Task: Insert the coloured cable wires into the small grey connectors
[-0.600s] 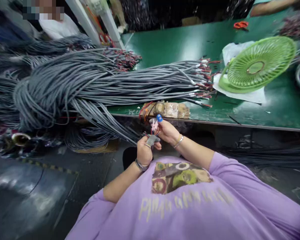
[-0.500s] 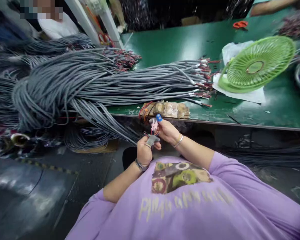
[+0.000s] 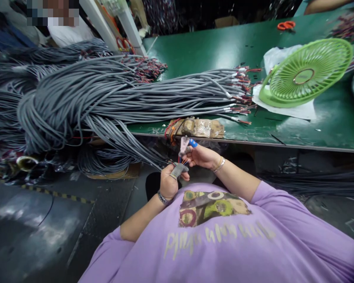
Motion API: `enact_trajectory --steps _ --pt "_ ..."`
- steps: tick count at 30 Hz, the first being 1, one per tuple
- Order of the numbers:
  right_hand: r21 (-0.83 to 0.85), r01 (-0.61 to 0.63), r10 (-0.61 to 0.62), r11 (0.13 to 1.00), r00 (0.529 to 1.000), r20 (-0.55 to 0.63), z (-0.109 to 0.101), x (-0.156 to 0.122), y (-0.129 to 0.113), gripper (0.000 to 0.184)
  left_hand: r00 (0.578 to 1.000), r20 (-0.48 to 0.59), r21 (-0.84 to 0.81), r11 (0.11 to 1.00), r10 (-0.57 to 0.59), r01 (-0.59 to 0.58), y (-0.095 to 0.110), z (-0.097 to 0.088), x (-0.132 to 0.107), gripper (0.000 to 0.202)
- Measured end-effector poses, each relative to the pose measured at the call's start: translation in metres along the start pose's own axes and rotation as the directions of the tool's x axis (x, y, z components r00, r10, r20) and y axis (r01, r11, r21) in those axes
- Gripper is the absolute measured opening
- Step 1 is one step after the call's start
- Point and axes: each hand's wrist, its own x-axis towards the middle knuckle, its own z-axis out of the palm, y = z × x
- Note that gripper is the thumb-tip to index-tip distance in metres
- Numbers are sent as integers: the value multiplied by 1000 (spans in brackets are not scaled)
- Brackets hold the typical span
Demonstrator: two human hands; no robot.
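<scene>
My left hand (image 3: 168, 184) is closed round the end of a grey cable, with a grey covering (image 3: 179, 169) at its thumb. Thin coloured wires (image 3: 181, 160), red, blue and orange among them, fan up from that grip. My right hand (image 3: 205, 157) pinches these wires, its fingertips just above the left hand. One right fingertip wears a blue finger cot (image 3: 192, 143). Beside it, a pale pinkish piece (image 3: 184, 144) stands at the top of the wires; whether it is a connector or a finger covering I cannot make out. Grey cables (image 3: 141, 151) run down from the bench to my left hand.
On the green bench (image 3: 194, 49) lies a large bundle of grey cables (image 3: 129, 98) with stripped ends. A taped wooden block (image 3: 203, 128) sits at its front edge. To the right are a green fan (image 3: 306, 74) and orange-handled scissors (image 3: 286, 26). A person (image 3: 65, 31) is at the back left.
My right hand has shifted slightly right and turned, its fingers now more spread around the wires. The blue-covered fingertip moved right and a little down. My left hand keeps its grip, slightly lower.
</scene>
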Motion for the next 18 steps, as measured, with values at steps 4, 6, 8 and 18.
enact_trajectory --steps 4,6,8,18 --pt "-280 70 -57 957 997 54 -2 -13 -6 41 998 52 97 995 -23 17 -4 -3 -1 32" --pt "-395 146 -128 907 989 72 1 -18 -9 34 994 92 153 988 -50 36 -3 -2 0 33" --pt "-487 207 -178 849 978 106 4 -22 -11 28 981 157 214 974 -110 75 1 0 1 33" --pt "-678 333 -367 656 925 100 2 -34 -6 28 956 179 143 967 -234 209 6 3 6 39"
